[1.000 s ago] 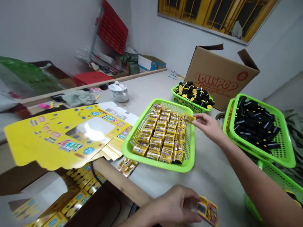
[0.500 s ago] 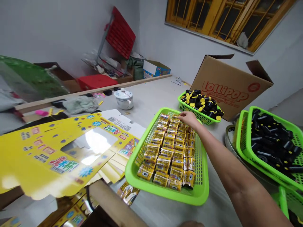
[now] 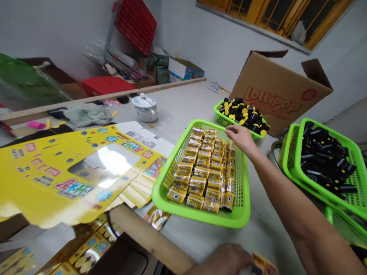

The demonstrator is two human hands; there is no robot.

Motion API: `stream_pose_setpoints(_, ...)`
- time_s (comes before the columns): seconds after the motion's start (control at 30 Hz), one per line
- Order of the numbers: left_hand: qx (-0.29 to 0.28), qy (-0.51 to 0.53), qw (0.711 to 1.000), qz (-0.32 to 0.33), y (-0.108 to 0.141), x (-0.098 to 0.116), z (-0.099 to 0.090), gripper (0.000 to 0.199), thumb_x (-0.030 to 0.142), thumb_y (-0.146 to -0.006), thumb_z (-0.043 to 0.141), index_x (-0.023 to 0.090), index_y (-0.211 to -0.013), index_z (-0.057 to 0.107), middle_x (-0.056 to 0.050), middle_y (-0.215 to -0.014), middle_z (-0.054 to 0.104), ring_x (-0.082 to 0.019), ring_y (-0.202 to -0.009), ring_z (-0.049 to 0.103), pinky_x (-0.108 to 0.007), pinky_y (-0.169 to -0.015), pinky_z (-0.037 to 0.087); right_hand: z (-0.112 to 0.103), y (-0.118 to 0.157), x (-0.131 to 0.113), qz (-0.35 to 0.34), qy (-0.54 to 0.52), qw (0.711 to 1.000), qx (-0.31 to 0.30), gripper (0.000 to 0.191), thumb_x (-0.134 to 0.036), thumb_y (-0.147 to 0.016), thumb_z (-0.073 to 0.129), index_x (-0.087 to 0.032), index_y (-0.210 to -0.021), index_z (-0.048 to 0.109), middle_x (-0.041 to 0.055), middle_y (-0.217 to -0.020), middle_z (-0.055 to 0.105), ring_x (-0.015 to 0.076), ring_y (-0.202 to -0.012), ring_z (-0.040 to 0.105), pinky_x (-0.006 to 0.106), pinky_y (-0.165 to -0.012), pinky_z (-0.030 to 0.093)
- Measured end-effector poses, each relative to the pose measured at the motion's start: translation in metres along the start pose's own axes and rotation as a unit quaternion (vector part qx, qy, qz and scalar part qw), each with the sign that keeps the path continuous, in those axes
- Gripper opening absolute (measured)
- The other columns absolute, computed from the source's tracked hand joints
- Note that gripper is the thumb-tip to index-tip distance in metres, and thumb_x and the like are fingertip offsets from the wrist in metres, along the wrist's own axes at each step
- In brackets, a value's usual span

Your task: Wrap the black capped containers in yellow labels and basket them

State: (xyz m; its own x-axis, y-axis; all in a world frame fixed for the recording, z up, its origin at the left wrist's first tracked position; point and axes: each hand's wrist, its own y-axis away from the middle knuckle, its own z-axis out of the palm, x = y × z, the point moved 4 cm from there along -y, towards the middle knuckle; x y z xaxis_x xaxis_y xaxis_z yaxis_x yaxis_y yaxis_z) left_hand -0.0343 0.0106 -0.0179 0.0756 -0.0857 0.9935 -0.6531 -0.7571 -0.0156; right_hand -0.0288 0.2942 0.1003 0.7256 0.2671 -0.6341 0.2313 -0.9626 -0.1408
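Note:
A light green plastic basket (image 3: 172, 209) on the table holds rows of small shiny yellow-and-gold wrapped packets (image 3: 197, 183). Above its far right corner is my right hand (image 3: 241, 137). Thumb and fingers are bent close together near the rim, with no packet visible between them. At the bottom edge of the view, my left hand (image 3: 226, 260) is blurred and partly cut off. Its fingers are closed on a yellow-and-gold wrapped packet (image 3: 265, 263), off the near right side of the basket.
Behind stand a green basket of black-and-yellow pieces (image 3: 243, 116) and an open cardboard carton (image 3: 275, 95). Stacked green baskets (image 3: 301, 164) with black pieces are at right. Flat yellow printed boxes (image 3: 65, 172), a lidded white pot (image 3: 145, 108) and a cloth (image 3: 87, 114) lie left.
My right hand has lifted away from the packets toward the basket's far right rim. My left hand has come further into view at the bottom with a packet. The camera view has shifted.

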Motion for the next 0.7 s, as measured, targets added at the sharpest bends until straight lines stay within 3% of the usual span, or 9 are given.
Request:
stream_pose_setpoints(0.1,0.018,-0.045,0.998,-0.040,0.000,0.004,0.001,0.025,0.029,-0.086,0.064,0.021,-0.107,0.076,-0.008,-0.102,0.078,-0.027,-0.094,0.070,-0.032,-0.084,0.050,-0.034,0.080,0.009,-0.069,0.018,0.997,0.036,0.015,-0.031,-0.085,0.066,-0.019,-0.087,0.075,0.0042,-0.085,0.076,0.0181,-0.077,0.069,0.033,-0.077,0.056)
stream_pose_setpoints(0.17,0.022,-0.046,0.998,-0.030,0.000,0.009,0.001,0.028,0.029,-0.089,0.060,0.016,-0.108,0.075,-0.011,-0.103,0.077,-0.025,-0.092,0.069,-0.030,-0.083,0.049,-0.056,0.146,0.020,-0.109,0.060,0.991,0.056,0.016,-0.034,-0.085,0.067,-0.020,-0.082,0.074,0.0029,-0.078,0.074,0.0165,-0.069,0.065,0.031,-0.070,0.054)
stream_pose_setpoints(0.3,0.049,-0.005,0.999,-0.021,-0.005,0.007,-0.001,0.027,0.034,-0.090,0.060,0.017,-0.102,0.076,-0.006,-0.092,0.076,-0.020,-0.081,0.068,-0.028,-0.077,0.049,-0.083,0.270,0.056,-0.065,0.117,0.989,0.068,0.020,-0.035,-0.087,0.070,-0.021,-0.072,0.066,0.0005,-0.065,0.066,0.0133,-0.058,0.058,0.027,-0.060,0.050)
stream_pose_setpoints(0.4,0.070,0.027,0.996,-0.051,-0.008,0.002,-0.002,0.027,0.039,-0.085,0.066,0.017,-0.097,0.077,-0.004,-0.087,0.076,-0.020,-0.078,0.067,-0.028,-0.075,0.050,-0.083,0.341,0.091,-0.034,0.137,0.989,0.042,0.013,-0.029,-0.092,0.064,-0.021,-0.085,0.070,0.0034,-0.076,0.068,0.0161,-0.068,0.063,0.029,-0.065,0.053)
stream_pose_setpoints(0.53,0.106,0.082,0.985,-0.113,-0.008,-0.001,0.000,0.028,0.038,-0.078,0.071,0.016,-0.093,0.077,-0.005,-0.087,0.077,-0.019,-0.080,0.067,-0.029,-0.078,0.051,-0.063,0.392,0.123,-0.081,0.192,0.978,0.027,0.033,-0.016,-0.097,0.048,-0.020,-0.124,0.066,0.0117,-0.101,0.068,0.0226,-0.093,0.065,0.037,-0.081,0.055)
stream_pose_setpoints(0.7,0.129,0.117,0.968,-0.180,-0.007,-0.008,0.000,0.035,0.040,-0.070,0.077,0.013,-0.092,0.075,-0.006,-0.085,0.076,-0.016,-0.072,0.064,-0.029,-0.072,0.051,-0.038,0.399,0.129,-0.156,0.238,0.958,0.046,0.046,-0.004,-0.092,0.042,-0.019,-0.132,0.061,0.0113,-0.099,0.068,0.0246,-0.087,0.062,0.039,-0.077,0.055)
